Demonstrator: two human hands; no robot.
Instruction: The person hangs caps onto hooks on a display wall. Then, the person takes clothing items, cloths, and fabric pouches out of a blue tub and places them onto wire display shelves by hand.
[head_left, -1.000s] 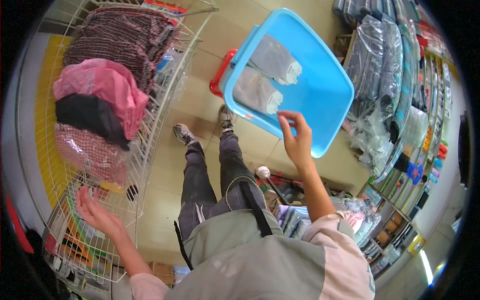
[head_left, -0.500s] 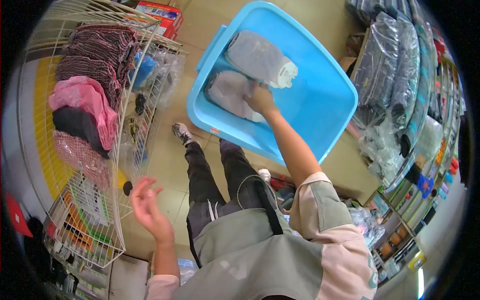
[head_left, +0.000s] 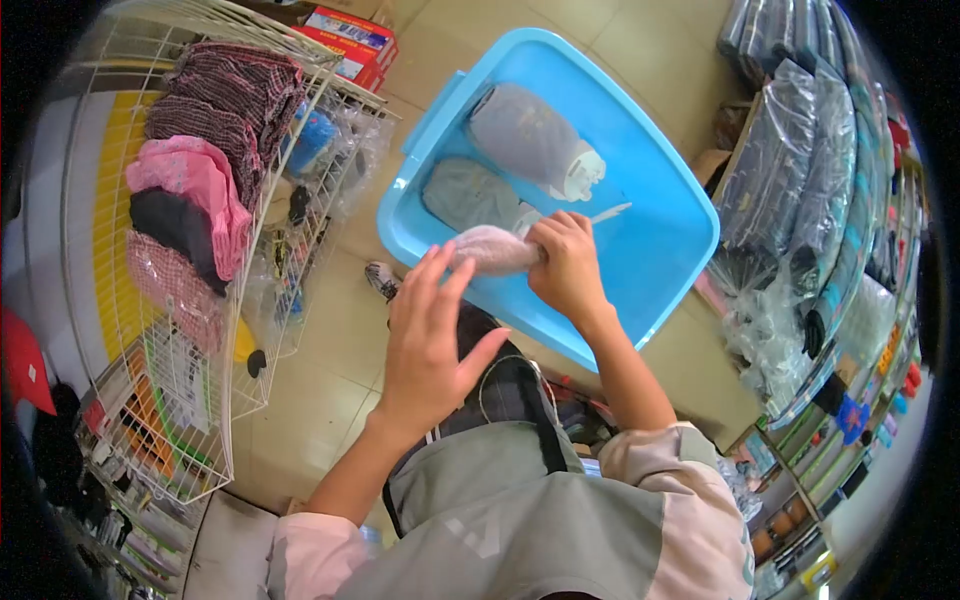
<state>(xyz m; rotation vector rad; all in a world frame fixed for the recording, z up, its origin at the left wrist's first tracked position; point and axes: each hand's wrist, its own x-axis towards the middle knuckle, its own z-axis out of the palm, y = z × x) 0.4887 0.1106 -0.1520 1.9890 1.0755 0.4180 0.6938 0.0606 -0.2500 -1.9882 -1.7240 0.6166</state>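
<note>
A light-blue plastic tub (head_left: pixel 655 165) stands in front of me. Above its near side, my right hand (head_left: pixel 568 262) is closed around one end of a soft pinkish fabric bundle (head_left: pixel 490 250); its exact kind is unclear. A thin white strip (head_left: pixel 610 212) sticks out beyond that hand. At the bundle's other end my left hand (head_left: pixel 425 330) is open, fingers stretched and thumb apart; whether the fingertips touch it I cannot tell. Inside the tub lie a grey fabric pack (head_left: pixel 520 130) with a white end and a greyish-green fabric pack (head_left: pixel 470 195), partly covered by the bundle.
On the left, a white wire rack (head_left: pixel 265 200) holds folded dark checked cloth (head_left: pixel 220 110) and pink cloth (head_left: pixel 190 180). A red box (head_left: pixel 350 45) sits behind it. Plastic-wrapped rolls (head_left: pixel 790 150) line the right side. Tiled floor (head_left: pixel 320 400) shows below.
My right hand has come up out of the tub, bringing the pinkish bundle towards me. The left hand has moved right and up to the bundle. A greyish-green pack now shows in the tub.
</note>
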